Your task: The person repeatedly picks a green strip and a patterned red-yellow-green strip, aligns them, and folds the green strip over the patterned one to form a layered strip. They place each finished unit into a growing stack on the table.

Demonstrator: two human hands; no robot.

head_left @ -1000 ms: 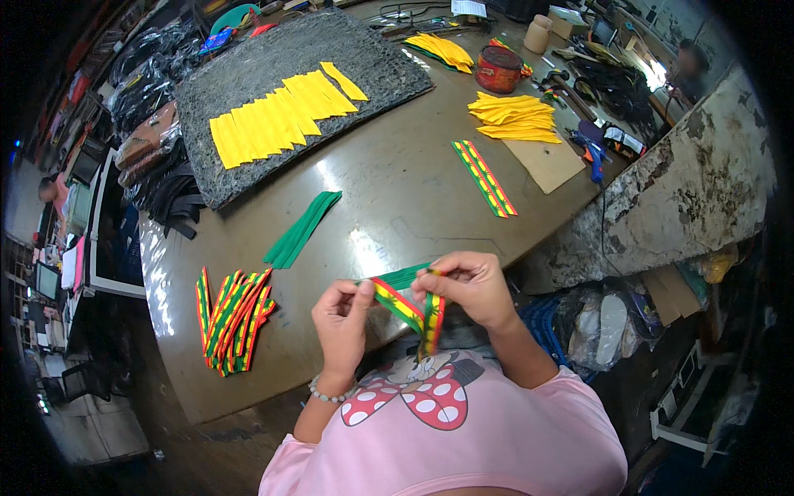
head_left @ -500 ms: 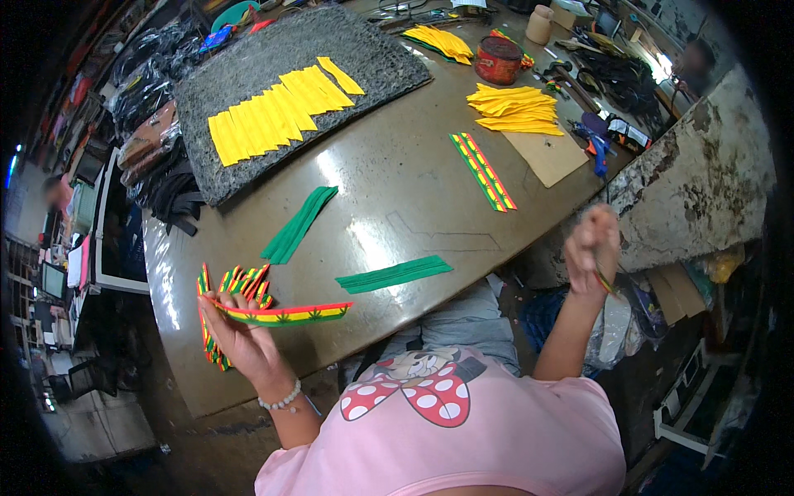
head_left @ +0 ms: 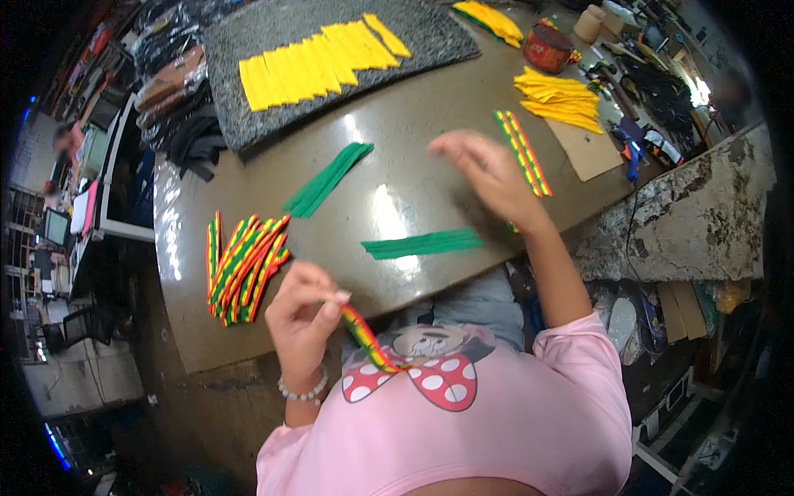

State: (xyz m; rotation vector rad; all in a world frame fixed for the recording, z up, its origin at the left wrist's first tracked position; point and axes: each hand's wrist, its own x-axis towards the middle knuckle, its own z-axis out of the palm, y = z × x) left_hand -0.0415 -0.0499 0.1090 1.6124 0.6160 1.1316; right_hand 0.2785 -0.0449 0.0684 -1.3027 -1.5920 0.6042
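Note:
My left hand (head_left: pixel 306 310) pinches one end of a red, yellow and green patterned ribbon strip (head_left: pixel 364 335), which hangs down in front of my shirt. Over the table, my right hand (head_left: pixel 490 169) is slightly blurred, its fingers curled. A short end of a similar patterned strip (head_left: pixel 514 227) shows below its wrist; the rest of that strip is hidden by the hand. Beside my left hand lies a loose pile of patterned strips (head_left: pixel 244 269). Two green strip bundles, one slanting (head_left: pixel 327 182) and one nearly level (head_left: pixel 422 244), lie on the table between my hands.
A dark rough slab (head_left: pixel 289 112) at the back bears a row of yellow strips (head_left: pixel 310 66). Right of it are another yellow pile (head_left: pixel 558 99) on a brown card (head_left: pixel 587 157), patterned strips (head_left: pixel 523 153), a red tin (head_left: pixel 547 47) and a blue glue gun (head_left: pixel 633 157).
My right hand has moved left from beyond the table edge to over the table. My left hand has left the pile, moving right, and its strip now hangs down instead of lying level.

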